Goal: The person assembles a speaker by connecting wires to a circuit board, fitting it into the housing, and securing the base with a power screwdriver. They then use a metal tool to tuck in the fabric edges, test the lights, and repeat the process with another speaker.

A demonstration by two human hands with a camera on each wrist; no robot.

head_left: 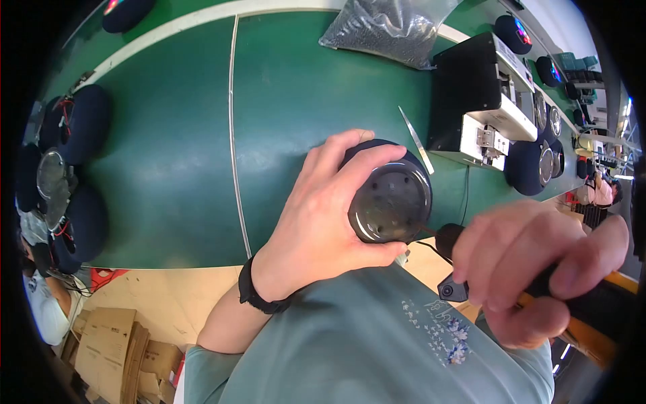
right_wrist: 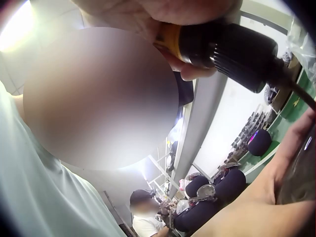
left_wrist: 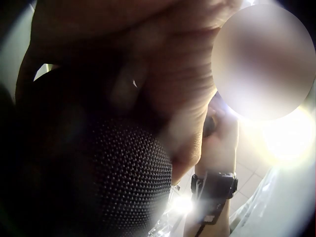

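My left hand (head_left: 313,209) grips a round speaker (head_left: 390,198) on the green table, thumb and fingers spread around its sides. The speaker's glossy dark disc-shaped end, with several small holes, faces up. In the left wrist view its dark woven mesh (left_wrist: 131,177) shows close under the palm. A black and orange electric screwdriver (right_wrist: 242,54) is held in my right hand (head_left: 518,266), fingers wrapped around the body. Its thin bit points left, with the tip at the lower right part of the disc.
Tweezers (head_left: 418,143) lie beyond the speaker. Behind them stand a black and white machine (head_left: 464,101) and a clear bag of small dark parts (head_left: 387,34). More dark speakers (head_left: 87,124) line the left edge, others (head_left: 525,168) the right. Cardboard boxes (head_left: 111,347) stand on the floor.
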